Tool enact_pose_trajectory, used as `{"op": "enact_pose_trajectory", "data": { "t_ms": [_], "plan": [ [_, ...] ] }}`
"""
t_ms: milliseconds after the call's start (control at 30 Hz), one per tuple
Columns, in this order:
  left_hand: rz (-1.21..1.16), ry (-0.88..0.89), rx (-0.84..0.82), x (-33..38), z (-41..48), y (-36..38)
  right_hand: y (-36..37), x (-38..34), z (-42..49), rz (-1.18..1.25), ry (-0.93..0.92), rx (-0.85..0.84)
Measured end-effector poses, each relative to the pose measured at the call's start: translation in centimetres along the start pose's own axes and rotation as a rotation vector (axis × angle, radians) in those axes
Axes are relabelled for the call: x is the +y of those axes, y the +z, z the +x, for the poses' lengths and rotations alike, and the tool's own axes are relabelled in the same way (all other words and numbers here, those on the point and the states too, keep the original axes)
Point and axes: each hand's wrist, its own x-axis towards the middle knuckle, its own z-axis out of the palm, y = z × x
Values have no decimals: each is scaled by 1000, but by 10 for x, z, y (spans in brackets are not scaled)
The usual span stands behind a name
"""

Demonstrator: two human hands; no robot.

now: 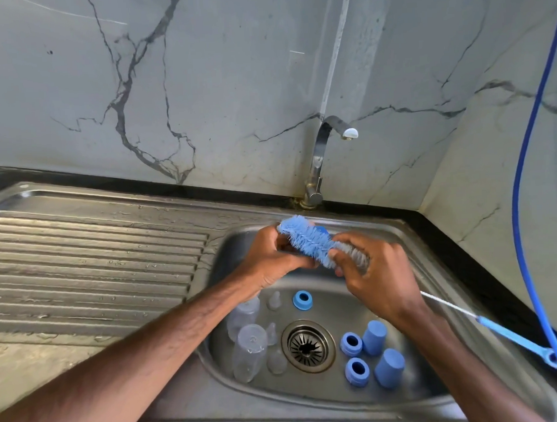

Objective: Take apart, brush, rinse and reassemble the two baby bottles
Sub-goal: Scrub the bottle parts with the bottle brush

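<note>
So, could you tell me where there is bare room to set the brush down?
The ribbed drainboard left of the basin is bare, only wet. In the basin, a free strip runs between the drain and the front wall. Left of the drain is crowded with bottles and teats; right of it, rings and caps.

Both hands over sink (340, 283). Right hand (378, 270) grips brush (304, 238) at the base of its blue bristles; the wire stem runs down-right to the blue handle (516, 337). Left hand (273, 259) holds a blue part (321, 231), mostly hidden, against the bristles.

In the basin: two clear bottles (249, 351) lie left of the drain (307, 345), three blue rings (302, 300), two blue caps (374, 337) to the right. Tap (319, 157) is not running. Draining board (79, 253) is wet.
</note>
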Motion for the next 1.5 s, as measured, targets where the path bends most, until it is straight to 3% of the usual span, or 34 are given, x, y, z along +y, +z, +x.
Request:
{"op": "enact_pose_trajectory", "data": {
  "t_ms": [133,200,400,633,733,900,1033,1167,1300,1433,1500],
  "plan": [
    [7,-55,21,0,1,1,-1,5,4,28,54,99],
    [-4,-74,-8,-1,1,4,-2,3,1,84,19,54],
    [-284,-155,-173,0,-2,5,-5,11,5,44,93,135],
    [-498,-215,-182,6,2,5,-6,7,4,32,57,100],
    [-435,-169,-161,3,1,6,-6,3,1,40,-3,26],
    [-426,-159,-143,7,0,3,-15,15,7,85,96,129],
    [-502,-210,-212,5,-3,0,-4,4,2,100,-41,-1],
    [-510,-235,-282,7,-3,-2,-12,18,9,58,62,140],
    [-583,-262,-236,9,-2,0,-9,11,4,63,-38,65],
    [-611,-245,-194,11,0,-1,-13,16,9,111,56,115],
    [-592,-241,-148,9,0,1,-13,13,5,110,23,63]
  ]
}}
